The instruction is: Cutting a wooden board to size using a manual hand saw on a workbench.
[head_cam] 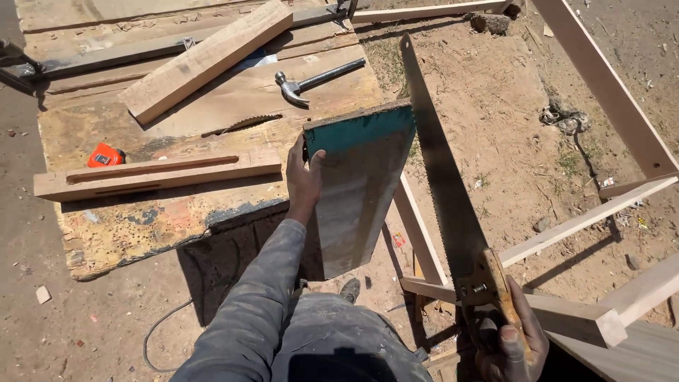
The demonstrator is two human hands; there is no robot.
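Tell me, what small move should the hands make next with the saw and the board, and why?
Probably draw the handsaw back to start a stroke. The right hand grips its handle, the blade lies along the right edge of the grey board, and the left hand steadies the board's left edge on the worn workbench.

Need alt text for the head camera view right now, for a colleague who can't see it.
Seen from above, a person's right hand grips a handsaw whose blade lies along the right edge of a teal-ended board, steadied at its left edge by the left hand. Behind lie a worn workbench with a claw hammer, an orange tape measure and timber lengths.
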